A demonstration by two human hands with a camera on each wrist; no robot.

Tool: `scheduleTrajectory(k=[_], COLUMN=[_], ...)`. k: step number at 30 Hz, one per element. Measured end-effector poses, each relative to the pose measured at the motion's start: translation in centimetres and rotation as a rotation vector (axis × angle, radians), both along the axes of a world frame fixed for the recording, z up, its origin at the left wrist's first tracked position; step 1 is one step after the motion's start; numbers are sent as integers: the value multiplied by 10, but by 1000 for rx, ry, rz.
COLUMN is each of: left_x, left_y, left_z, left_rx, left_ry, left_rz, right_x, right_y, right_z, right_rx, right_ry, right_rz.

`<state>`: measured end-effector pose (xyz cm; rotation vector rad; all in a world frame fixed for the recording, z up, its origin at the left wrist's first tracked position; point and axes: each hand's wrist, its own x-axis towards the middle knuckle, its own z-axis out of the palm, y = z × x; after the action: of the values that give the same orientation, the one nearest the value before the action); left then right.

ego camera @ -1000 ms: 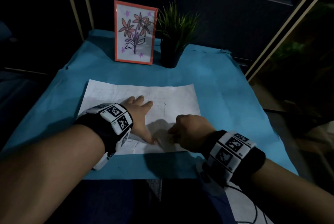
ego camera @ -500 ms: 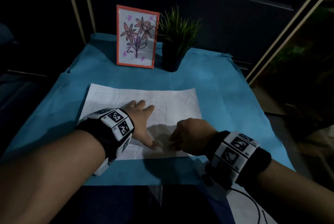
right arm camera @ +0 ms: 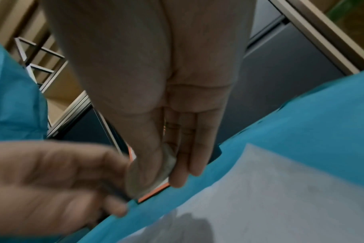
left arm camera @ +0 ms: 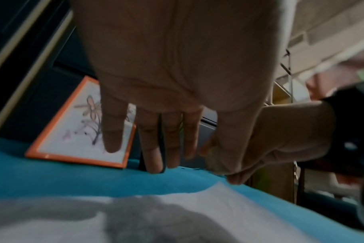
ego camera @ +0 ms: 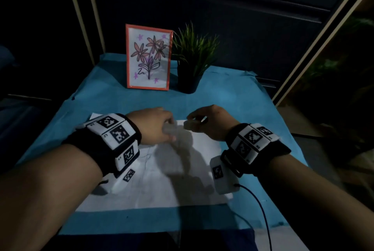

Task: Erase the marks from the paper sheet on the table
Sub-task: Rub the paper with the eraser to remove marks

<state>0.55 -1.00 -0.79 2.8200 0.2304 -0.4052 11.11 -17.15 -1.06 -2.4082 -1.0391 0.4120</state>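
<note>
**Eraser raised above the far edge of the sheet**

Dark panelled walls close in behind a table draped in blue cloth, and the paper sheet lies flat on the near half of it, its far edge under the two raised hands. Faint pencil lines show on the sheet's left part; elsewhere shadow hides whatever marks remain.

The right hand pinches a small pale eraser between the thumb and the straightened fingers, which lie pressed together. The left hand hovers just beside it, clear of the sheet in the wrist view, fingers extended and only slightly apart, holding nothing.

Judging from this, the step in hand is bringing the eraser back down onto a marked patch. To do it well, the left hand should press flat on the paper close to the patch, so the thin sheet does not creep or crumple over the cloth. Short strokes running away from the anchoring hand would keep the paper taut; strokes toward it may buckle the sheet. Light pressure suits a soft cloth underlay, since hard rubbing could tear the paper.

At the far end stands a dark pot holding a spiky green plant; whether it has soil cannot be told. Left of it, an orange frame encloses a flower drawing. Both stand well apart from the sheet.
</note>
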Motion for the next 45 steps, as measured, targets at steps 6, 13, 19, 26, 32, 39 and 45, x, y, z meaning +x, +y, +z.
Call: scheduleTrajectory(k=[6, 13, 19, 26, 32, 39, 45], left_x=[28, 37, 42, 33, 39, 37, 28], left_y=[-7, 4, -1, -6, -9, -10, -8], left_z=[-8, -22, -30, -31, -33, -31, -31], left_rx=[-231, -80, 3, 98, 159, 188, 136], left_ry=[-168, -126, -105, -22, -59, -36, 54], left_rz=[79, 77, -46, -168, -144, -178, -253], right_x=[0, 8, 8, 4, 3, 3, 3], right_y=[12, -6, -10, -11, -10, -11, -10], right_z=[-13, -35, -43, -45, -45, -44, -43], right_rx=[152, -360, -387, -423, -445, -448, -454], right_ry=[162, -45, -84, -80, -92, -81, -86], right_rz=[-85, 83, 132, 146, 134, 136, 146])
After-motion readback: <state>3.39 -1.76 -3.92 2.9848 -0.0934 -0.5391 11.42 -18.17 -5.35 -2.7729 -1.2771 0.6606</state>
